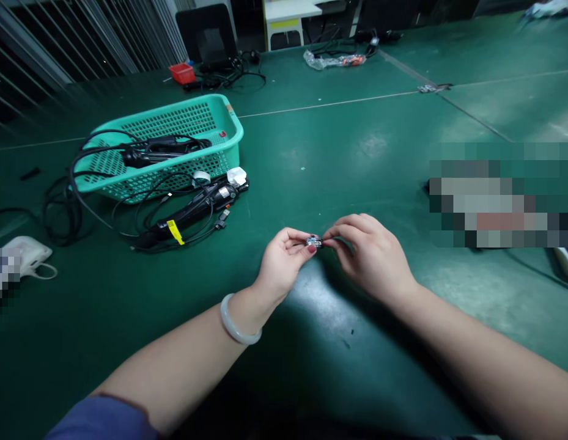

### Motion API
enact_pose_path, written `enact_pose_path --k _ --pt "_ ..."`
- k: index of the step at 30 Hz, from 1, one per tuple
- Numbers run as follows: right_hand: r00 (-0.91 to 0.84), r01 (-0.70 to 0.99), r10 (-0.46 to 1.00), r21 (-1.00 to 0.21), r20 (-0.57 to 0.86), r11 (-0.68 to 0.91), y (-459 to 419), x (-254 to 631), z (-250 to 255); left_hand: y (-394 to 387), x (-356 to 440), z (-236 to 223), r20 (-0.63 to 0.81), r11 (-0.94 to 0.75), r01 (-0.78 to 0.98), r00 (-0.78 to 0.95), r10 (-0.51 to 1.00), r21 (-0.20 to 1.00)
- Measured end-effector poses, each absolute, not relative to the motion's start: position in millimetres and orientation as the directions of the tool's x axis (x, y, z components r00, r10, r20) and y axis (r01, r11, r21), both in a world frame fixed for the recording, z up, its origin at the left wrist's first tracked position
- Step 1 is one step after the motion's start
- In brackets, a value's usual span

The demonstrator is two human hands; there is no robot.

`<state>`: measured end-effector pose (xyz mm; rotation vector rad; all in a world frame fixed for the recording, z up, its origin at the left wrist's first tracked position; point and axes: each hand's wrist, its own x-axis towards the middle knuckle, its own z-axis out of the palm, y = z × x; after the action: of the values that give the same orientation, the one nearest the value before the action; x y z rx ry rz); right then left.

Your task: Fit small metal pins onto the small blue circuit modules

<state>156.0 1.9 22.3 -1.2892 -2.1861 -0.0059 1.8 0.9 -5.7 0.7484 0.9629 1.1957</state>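
Over the green table (284, 165), my left hand (281, 263) pinches a small shiny silver-and-dark piece (313, 242) between thumb and fingers. It is too small for me to tell its kind. From the right, my right hand (373, 253) reaches in with its fingertips pressed together at the piece's right end, so that both hands grip it. The fingers cover part of it. A pale bangle (231, 324) circles my left wrist.
To the left stands a turquoise basket (235, 137) holding black cabled devices; a black corded tool (196, 211) with a yellow tag lies before it. A white device (29, 253) sits at far left. Farther back are a red box (182, 73) and a plastic bag (327, 61). Blurred-out items lie right.
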Motion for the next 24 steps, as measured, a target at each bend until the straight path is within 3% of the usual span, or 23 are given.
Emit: enact_pose_path --k 16,24 --pt "-0.372 0.800 0.812 -0.289 0.450 0.527 1.7 153.9 22.4 0.5 1.6 -5.0 -0.217 0.236 -0.404 0.092 0.972 0.884" --pt "-0.274 0.804 0.809 -0.338 0.521 0.490 2.8 157.3 18.4 0.1 0.0 -1.6 -0.244 0.256 -0.460 0.087 0.966 0.850"
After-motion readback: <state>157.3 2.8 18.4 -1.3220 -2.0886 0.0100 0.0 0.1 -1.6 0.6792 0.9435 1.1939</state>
